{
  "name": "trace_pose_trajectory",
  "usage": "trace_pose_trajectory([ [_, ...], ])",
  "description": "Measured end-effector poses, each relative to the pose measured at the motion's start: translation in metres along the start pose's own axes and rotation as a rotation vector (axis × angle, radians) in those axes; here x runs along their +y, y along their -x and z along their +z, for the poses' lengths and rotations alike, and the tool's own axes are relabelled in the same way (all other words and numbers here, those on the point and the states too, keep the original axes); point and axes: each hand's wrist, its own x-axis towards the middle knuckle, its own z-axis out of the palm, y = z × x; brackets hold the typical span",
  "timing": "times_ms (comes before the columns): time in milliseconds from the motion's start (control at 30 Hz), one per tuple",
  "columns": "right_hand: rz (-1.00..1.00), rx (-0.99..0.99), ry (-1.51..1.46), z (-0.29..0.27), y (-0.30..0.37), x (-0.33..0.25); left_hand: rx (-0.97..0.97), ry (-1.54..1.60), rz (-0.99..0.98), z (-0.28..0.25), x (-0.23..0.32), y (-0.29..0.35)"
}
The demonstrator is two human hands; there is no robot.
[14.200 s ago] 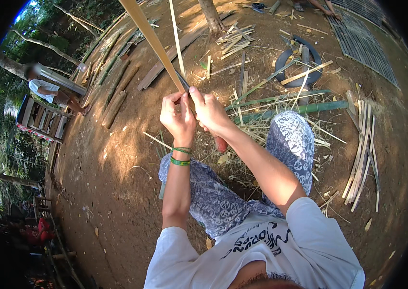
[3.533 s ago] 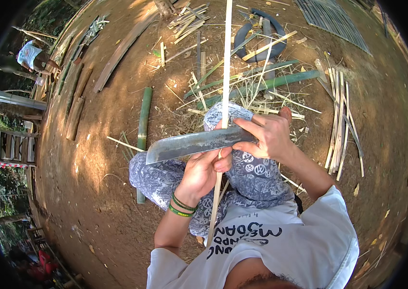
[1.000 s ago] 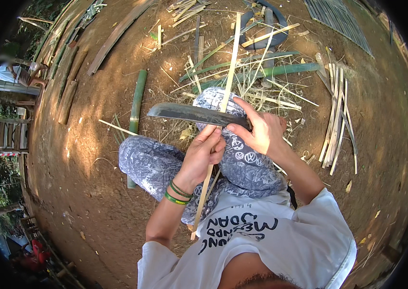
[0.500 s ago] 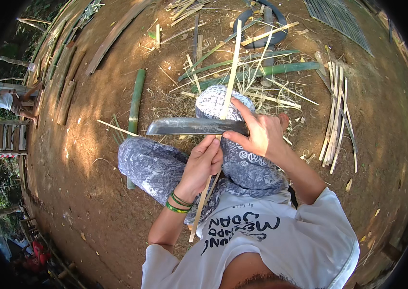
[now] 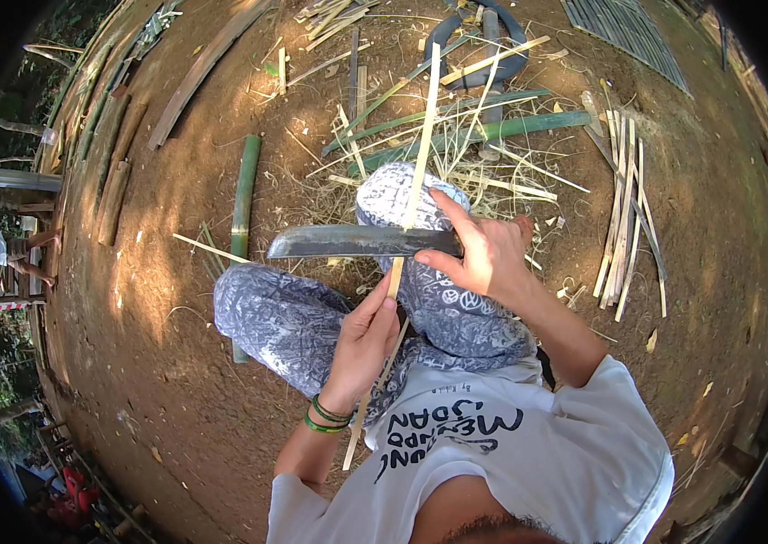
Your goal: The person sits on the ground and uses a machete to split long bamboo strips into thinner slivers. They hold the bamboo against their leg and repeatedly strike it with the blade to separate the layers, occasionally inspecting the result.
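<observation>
A long pale bamboo strip [image 5: 422, 145] runs from beyond my right knee back toward my shirt, passing under a machete blade [image 5: 338, 241]. My left hand [image 5: 361, 349] pinches this strip between thumb and fingers, just on the near side of the blade. My right hand [image 5: 491, 258] holds the machete at its handle end, the handle mostly hidden by the palm. Its thumb lies by the blade's base and its index finger reaches toward the strip. The dark blade points left, lying crosswise over the strip, above my right thigh.
Green bamboo pieces [image 5: 538, 124] and thin shavings lie beyond my knees. A bundle of pale strips [image 5: 621, 218] rests at right. A green bamboo pole [image 5: 244, 199] lies left of my left knee. A dark ring [image 5: 515, 63] is at the far side. A person [image 5: 17, 251] is at far left.
My left hand has drawn back toward my body, and the strip has slid slightly the same way under the blade. The machete and right hand stay nearly in place. The view has shifted slightly.
</observation>
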Motion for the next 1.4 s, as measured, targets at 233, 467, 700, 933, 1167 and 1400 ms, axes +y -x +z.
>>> trace_pose_trajectory([
  [233, -0.018, 0.044, -0.027, 0.005, 0.004, 0.002, 0.053, -0.100, 0.015, -0.004, -0.013, 0.029],
  [467, 0.132, 0.129, -0.055, 0.011, 0.006, 0.028, 0.052, -0.079, -0.021, -0.015, -0.040, 0.069],
  [700, 0.291, 0.153, -0.188, 0.002, 0.005, 0.041, 0.082, 0.002, -0.006, -0.020, -0.054, 0.085],
  [933, -0.017, 0.058, 0.021, -0.008, 0.022, 0.013, 0.002, 0.065, 0.006, 0.015, -0.016, 0.000],
  [1167, 0.118, 0.019, -0.051, 0.003, 0.022, 0.018, -0.012, 0.071, -0.065, 0.005, -0.025, 0.027],
  [1400, 0.128, 0.022, -0.023, -0.001, 0.016, 0.022, -0.008, 0.031, -0.066, -0.018, -0.059, 0.082],
])
